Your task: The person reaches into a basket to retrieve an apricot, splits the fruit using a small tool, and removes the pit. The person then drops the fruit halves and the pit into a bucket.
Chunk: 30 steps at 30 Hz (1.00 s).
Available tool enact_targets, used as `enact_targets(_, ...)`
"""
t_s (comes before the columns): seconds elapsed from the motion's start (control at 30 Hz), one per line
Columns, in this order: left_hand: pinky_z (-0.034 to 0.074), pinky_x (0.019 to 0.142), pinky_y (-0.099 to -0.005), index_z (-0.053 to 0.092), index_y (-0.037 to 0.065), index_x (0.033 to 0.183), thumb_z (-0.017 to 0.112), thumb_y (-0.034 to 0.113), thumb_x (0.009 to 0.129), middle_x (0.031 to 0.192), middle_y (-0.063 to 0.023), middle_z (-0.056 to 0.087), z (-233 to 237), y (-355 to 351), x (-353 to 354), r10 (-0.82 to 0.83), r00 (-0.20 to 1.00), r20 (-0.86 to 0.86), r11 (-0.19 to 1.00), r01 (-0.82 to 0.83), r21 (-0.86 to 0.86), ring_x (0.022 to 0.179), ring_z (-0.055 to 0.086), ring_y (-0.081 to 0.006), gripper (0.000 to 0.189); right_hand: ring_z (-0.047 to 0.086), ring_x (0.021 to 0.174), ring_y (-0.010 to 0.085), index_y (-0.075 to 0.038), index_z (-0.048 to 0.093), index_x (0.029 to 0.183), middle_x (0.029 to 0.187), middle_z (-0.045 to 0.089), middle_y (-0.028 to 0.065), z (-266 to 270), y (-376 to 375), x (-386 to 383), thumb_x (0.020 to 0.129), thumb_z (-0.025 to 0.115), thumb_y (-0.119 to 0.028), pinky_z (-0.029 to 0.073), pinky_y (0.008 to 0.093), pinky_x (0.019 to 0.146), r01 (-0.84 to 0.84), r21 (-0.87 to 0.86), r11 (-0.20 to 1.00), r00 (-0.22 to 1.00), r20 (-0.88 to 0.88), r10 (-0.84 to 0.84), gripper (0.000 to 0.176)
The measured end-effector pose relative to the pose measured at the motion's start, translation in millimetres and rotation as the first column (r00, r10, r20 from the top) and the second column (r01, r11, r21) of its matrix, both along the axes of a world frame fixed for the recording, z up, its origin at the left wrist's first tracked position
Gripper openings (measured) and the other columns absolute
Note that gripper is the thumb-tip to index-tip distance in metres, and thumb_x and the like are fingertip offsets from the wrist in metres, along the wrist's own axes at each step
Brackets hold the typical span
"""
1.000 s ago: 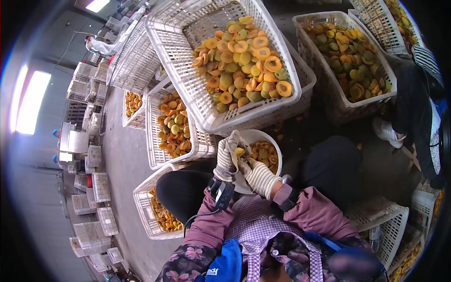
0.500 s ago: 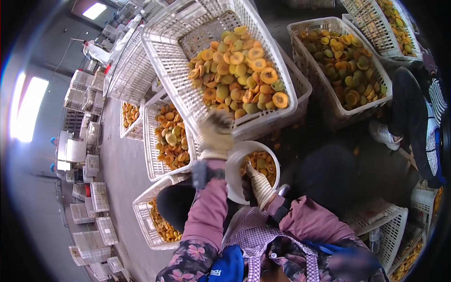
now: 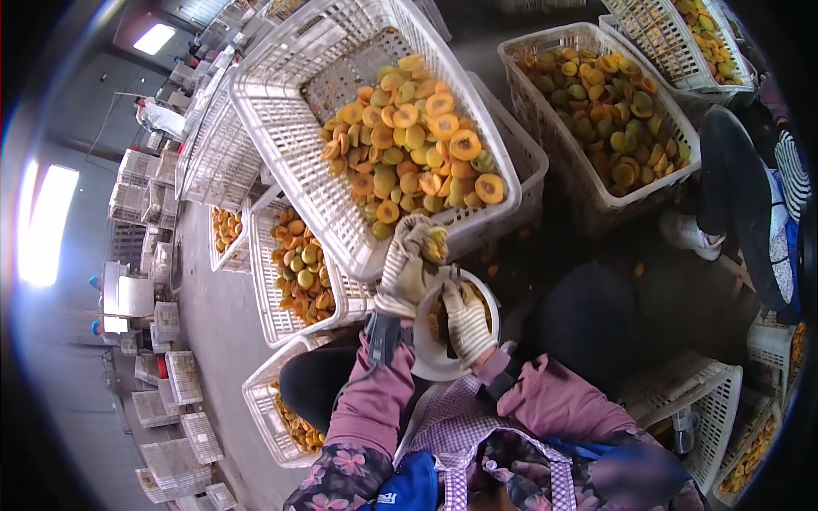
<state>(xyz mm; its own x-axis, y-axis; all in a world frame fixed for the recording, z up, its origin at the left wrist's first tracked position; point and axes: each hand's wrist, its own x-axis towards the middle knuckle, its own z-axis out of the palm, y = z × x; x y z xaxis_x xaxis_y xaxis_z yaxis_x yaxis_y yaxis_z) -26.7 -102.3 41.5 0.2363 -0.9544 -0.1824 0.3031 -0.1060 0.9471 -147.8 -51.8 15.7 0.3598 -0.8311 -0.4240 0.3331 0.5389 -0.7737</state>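
My left hand (image 3: 407,266), in a striped work glove, is closed around a yellow-green apricot piece (image 3: 434,244) at the near edge of the tilted white crate (image 3: 281,128). This crate holds many halved apricots (image 3: 413,140). My right hand (image 3: 465,319), also gloved, has its fingers pinched together close beside the left one, over the white bucket (image 3: 497,317). What the right fingers hold is too small to make out. Orange pieces show partly inside the bucket between my hands.
More fruit-filled crates stand at the left (image 3: 266,298), lower left (image 3: 260,400) and upper right (image 3: 596,192). A co-worker's leg and shoe (image 3: 688,235) are at the right. Crates (image 3: 720,417) lie at the lower right. Stacked trays (image 3: 162,460) stand far left.
My left hand has come from a blurred reach at the crate's edge to beside the right hand, now with a fruit piece. The right hand has lifted slightly towards it. The view has shifted.
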Motion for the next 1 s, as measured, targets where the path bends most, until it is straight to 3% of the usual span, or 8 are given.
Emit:
enact_targets(0.1, 0.048, 0.072, -0.0257, 0.048, 0.003, 0.117, 0.037, 0.026, 0.097, 0.103, -0.0082, 0.059, -30, 47, -7, 0.102, 0.757, 0.645, 0.966, 0.079, -0.245, 0.081, 0.058, -0.0141, 0.032, 0.061, 0.067, 0.0321, -0.001, 0.052, 0.108, 0.076, 0.062, 0.0188, -13, 6, 7, 0.089, 0.047, -0.044, 0.046, 0.0373, 0.058, -0.008, -0.297, 0.955, 0.988, -0.149, -0.038, 0.048)
enact_targets(0.3, 0.036, 0.100, -0.0273, 0.030, -0.002, 0.135, 0.034, 0.014, 0.092, 0.127, -0.0156, 0.046, -5, 62, -24, 0.304, 0.874, -0.378, 0.942, -0.215, 0.259, 0.115, 0.048, -0.0203, 0.046, 0.057, 0.082, 0.0424, 0.000, 0.052, 0.110, 0.085, 0.060, 0.0270, 3, 11, -5, 0.089, 0.046, -0.040, 0.045, 0.0460, 0.068, -0.265, -0.375, 0.888, 0.932, -0.335, 0.137, 0.045)
enact_targets(0.47, 0.042, 0.092, -0.0307, 0.042, -0.002, 0.125, 0.038, 0.015, 0.093, 0.115, -0.0157, 0.055, -32, 86, -9, 0.158, 0.856, 0.492, 0.987, -0.139, -0.076, 0.106, 0.054, -0.0236, 0.037, 0.058, 0.071, 0.0363, 0.000, 0.053, 0.104, 0.078, 0.061, 0.0213, 0, 17, -6, 0.090, 0.048, -0.034, 0.045, 0.0402, 0.062, -0.142, -0.387, 0.911, 0.966, -0.254, 0.043, 0.037)
enact_targets(0.57, 0.047, 0.078, -0.0371, 0.059, 0.003, 0.101, 0.052, 0.012, 0.083, 0.103, -0.0238, 0.059, -21, 74, 9, -0.406, 0.119, 0.906, 0.913, 0.011, 0.408, 0.092, 0.057, -0.0358, 0.021, 0.053, 0.055, 0.0136, -0.004, 0.056, 0.097, 0.068, 0.057, 0.0027, 14, 13, -16, 0.090, 0.054, -0.032, 0.041, 0.0286, 0.047, 0.047, -0.087, 0.995, 0.997, 0.069, -0.041, 0.029)
enact_targets(0.73, 0.046, 0.070, -0.0423, 0.059, 0.006, 0.092, 0.052, -0.002, 0.075, 0.082, -0.0130, 0.057, 47, -13, -20, 0.065, 0.438, 0.897, 0.996, 0.030, -0.086, 0.077, 0.056, -0.0331, 0.020, 0.042, 0.038, 0.0097, -0.010, 0.053, 0.084, 0.055, 0.046, -0.0015, 13, 7, -19, 0.089, 0.052, -0.040, 0.034, 0.0246, 0.034, 0.150, 0.066, 0.987, 0.987, 0.050, -0.153, 0.031)
enact_targets(0.83, 0.048, 0.082, -0.0385, 0.058, 0.006, 0.106, 0.054, 0.003, 0.076, 0.112, -0.0182, 0.056, 30, -104, -30, 0.113, 0.074, 0.991, 0.871, 0.473, -0.135, 0.099, 0.057, -0.0301, 0.031, 0.042, 0.037, 0.0098, -0.011, 0.051, 0.080, 0.054, 0.045, -0.0016, 13, -3, -16, 0.086, 0.051, -0.051, 0.034, 0.0236, 0.034, 0.159, 0.173, 0.972, 0.986, 0.027, -0.167, 0.040)
enact_targets(0.9, 0.046, 0.084, -0.0406, 0.055, 0.007, 0.111, 0.055, 0.009, 0.077, 0.113, -0.0175, 0.056, 37, -143, -46, -0.448, -0.447, 0.774, 0.796, 0.195, 0.574, 0.101, 0.057, -0.0322, 0.034, 0.042, 0.037, 0.0100, -0.012, 0.051, 0.079, 0.054, 0.046, -0.0012, 22, -7, -19, 0.087, 0.050, -0.050, 0.034, 0.0234, 0.034, 0.110, 0.294, 0.949, 0.994, -0.023, -0.108, 0.038)
enact_targets(1.0, 0.046, 0.084, -0.0404, 0.055, 0.009, 0.112, 0.055, 0.013, 0.078, 0.108, -0.0164, 0.059, 3, -156, -20, -0.237, -0.354, 0.905, 0.923, 0.208, 0.323, 0.099, 0.057, -0.0327, 0.034, 0.043, 0.037, 0.0099, -0.013, 0.051, 0.081, 0.055, 0.046, -0.0018, 18, -9, -18, 0.088, 0.050, -0.048, 0.034, 0.0230, 0.033, 0.066, 0.341, 0.938, 0.997, 0.022, -0.078, 0.036)
